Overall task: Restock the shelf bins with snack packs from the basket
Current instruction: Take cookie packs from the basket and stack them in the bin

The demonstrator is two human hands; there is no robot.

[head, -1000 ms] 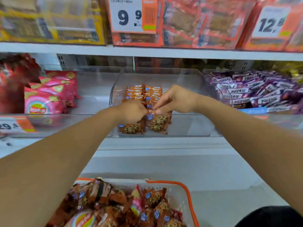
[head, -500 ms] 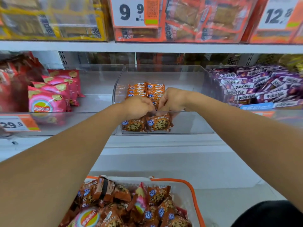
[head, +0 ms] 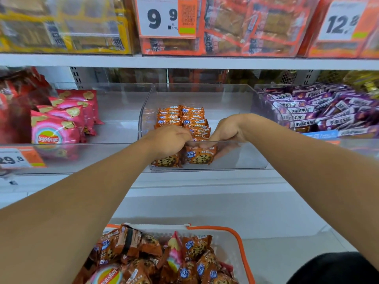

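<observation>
- Both hands reach into the clear middle shelf bin [head: 242, 160].
- Right hand [head: 227, 130] grips an orange cookie pack [head: 201, 155] standing upright at the bin's front, face toward the camera, long axis left-right.
- Left hand [head: 168, 140]: fingers curled over the neighbouring front pack [head: 166, 161].
- More packs fill the basket [head: 244, 251] below.

Retail shop, snack aisle. Shown by white shelving [head: 184, 62] stocked with packaged snacks, printed price tags "9.9" [head: 162, 17], "12.8" [head: 342, 21] and "29.8" [head: 14, 158] clipped to clear acrylic bins [head: 235, 156], and an orange-rimmed shopping basket [head: 242, 242] filled with cookie packs [head: 192, 249].
</observation>
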